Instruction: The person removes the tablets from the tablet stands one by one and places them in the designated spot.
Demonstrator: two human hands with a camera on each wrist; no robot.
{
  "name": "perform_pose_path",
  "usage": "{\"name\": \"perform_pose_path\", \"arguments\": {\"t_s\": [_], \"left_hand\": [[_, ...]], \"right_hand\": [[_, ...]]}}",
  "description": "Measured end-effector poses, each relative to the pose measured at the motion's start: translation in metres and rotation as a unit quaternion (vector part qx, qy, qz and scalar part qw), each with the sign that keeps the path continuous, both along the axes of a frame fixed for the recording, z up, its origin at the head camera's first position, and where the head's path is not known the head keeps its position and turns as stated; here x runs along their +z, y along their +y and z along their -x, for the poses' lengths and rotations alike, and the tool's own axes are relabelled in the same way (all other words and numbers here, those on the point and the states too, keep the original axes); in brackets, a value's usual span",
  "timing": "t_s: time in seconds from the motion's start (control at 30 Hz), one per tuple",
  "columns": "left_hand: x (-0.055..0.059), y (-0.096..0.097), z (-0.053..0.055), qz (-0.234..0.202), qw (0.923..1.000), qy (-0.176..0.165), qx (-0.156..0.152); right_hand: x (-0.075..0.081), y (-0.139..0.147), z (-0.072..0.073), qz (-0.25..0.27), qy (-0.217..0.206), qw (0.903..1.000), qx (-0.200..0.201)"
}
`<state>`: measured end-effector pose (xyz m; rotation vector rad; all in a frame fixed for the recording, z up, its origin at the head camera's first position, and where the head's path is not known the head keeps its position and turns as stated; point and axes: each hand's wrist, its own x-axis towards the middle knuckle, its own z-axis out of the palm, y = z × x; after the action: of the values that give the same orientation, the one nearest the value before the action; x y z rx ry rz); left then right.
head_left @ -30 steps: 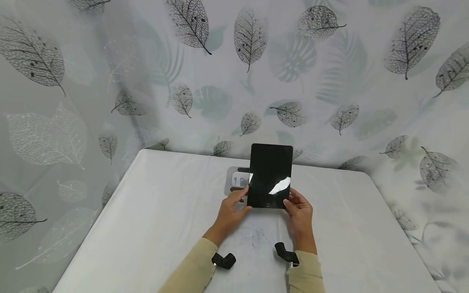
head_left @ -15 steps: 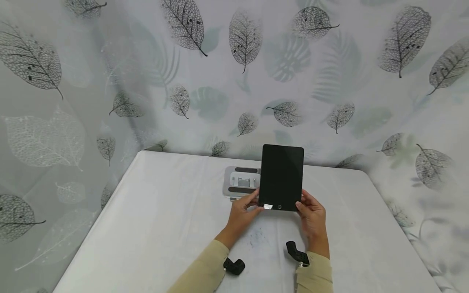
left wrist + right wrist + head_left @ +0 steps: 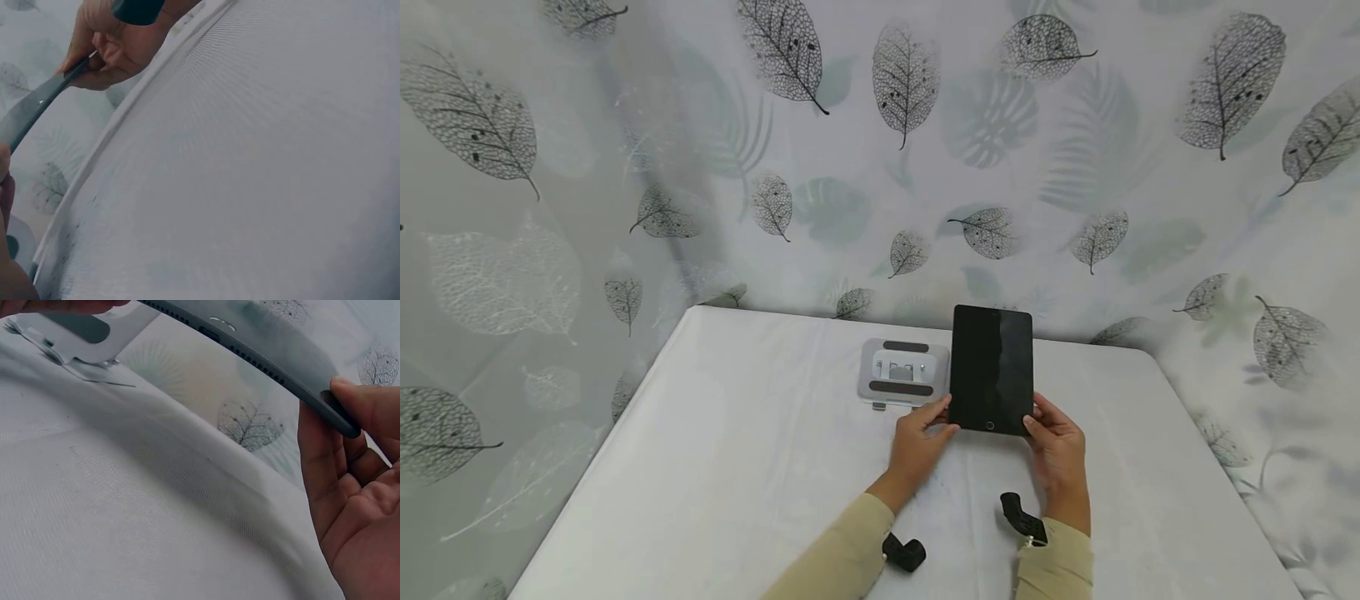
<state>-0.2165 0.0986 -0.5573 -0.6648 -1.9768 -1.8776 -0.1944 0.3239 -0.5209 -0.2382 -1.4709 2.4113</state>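
A black tablet (image 3: pixel 991 367) is held up over the far part of the table, its dark screen and round home button facing me. My left hand (image 3: pixel 919 442) pinches its lower left corner. At the lower right corner my right hand (image 3: pixel 1057 450) grips it, thumb on the front and fingers behind. In the right wrist view the tablet's bottom edge (image 3: pixel 250 357) shows its port and speaker holes, with the right hand (image 3: pixel 369 481) at one end. Just left of the tablet stands a grey metal tablet stand (image 3: pixel 904 371) with dark pads; neither hand visibly holds it.
A white cloth covers the table (image 3: pixel 737 450), whose far edge meets a leaf-printed curtain (image 3: pixel 850 167). Black wrist cameras (image 3: pixel 904 553) sit on both forearms. In the right wrist view, part of the stand (image 3: pixel 81 337) shows beyond the tablet.
Both hands have carried the tablet to the right and slightly lower. The stand, partly covered by the tablet before, now shows almost whole. The glare on the screen has gone.
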Motion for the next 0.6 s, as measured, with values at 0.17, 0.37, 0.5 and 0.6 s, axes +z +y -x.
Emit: {"name": "perform_pose_path", "arguments": {"t_s": [0.17,0.37,0.5,0.6], "left_hand": [[-0.0026,0.0036,-0.0014,0.03,0.9995,-0.004,0.011],[-0.0021,0.0047,-0.0002,0.045,0.9961,-0.075,-0.009],[0.0019,0.0035,0.0022,0.066,0.9908,-0.118,-0.012],[0.0035,0.0021,0.0039,0.096,0.9859,-0.137,-0.006]], "right_hand": [[-0.0005,0.0042,-0.0008,-0.032,-0.073,0.9967,-0.014],[-0.0014,0.006,0.0024,-0.064,-0.133,0.9889,-0.019],[-0.0014,0.0057,0.0062,-0.064,-0.155,0.9856,-0.025],[-0.002,0.0053,0.0083,-0.059,-0.171,0.9832,-0.024]]}}
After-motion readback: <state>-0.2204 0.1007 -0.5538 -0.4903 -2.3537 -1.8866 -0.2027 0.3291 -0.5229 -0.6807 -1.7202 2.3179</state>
